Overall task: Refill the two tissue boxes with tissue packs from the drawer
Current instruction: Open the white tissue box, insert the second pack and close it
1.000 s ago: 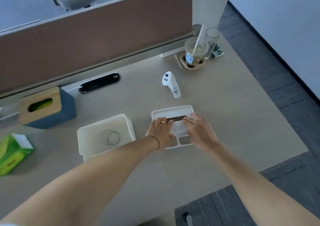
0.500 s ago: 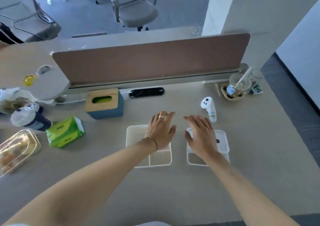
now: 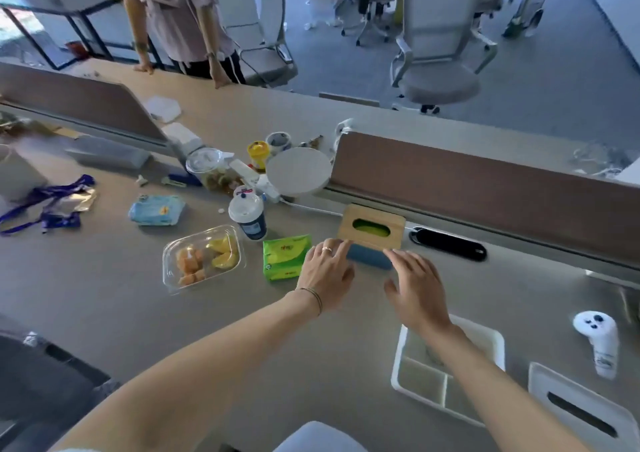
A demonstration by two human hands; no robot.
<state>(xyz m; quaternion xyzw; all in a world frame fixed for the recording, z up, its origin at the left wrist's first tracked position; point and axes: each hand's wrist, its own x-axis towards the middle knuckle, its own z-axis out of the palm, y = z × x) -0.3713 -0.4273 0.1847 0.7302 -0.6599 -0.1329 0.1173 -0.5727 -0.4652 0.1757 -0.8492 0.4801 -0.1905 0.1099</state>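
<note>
A blue tissue box with a wooden slotted lid (image 3: pixel 371 227) stands by the brown divider; green shows through its slot. My left hand (image 3: pixel 325 271) is spread open with its fingertips at the box's left front corner. My right hand (image 3: pixel 417 287) is spread open with its fingertips at the right front corner. A green tissue pack (image 3: pixel 284 256) lies just left of my left hand. The open white tissue box (image 3: pixel 419 375) sits under my right forearm, and its white slotted lid (image 3: pixel 581 413) lies apart at the lower right.
A clear fruit container (image 3: pixel 202 257), a lidded cup (image 3: pixel 247 217), a blue wipes pack (image 3: pixel 156 209) and clutter fill the left. A white controller (image 3: pixel 601 342) lies at the right. A black cable port (image 3: pixel 448 245) sits by the divider. A person stands across the desk.
Both hands left the white lid and box and reached forward left to the blue wooden-lidded box. The view swung up and left, showing more of the desk.
</note>
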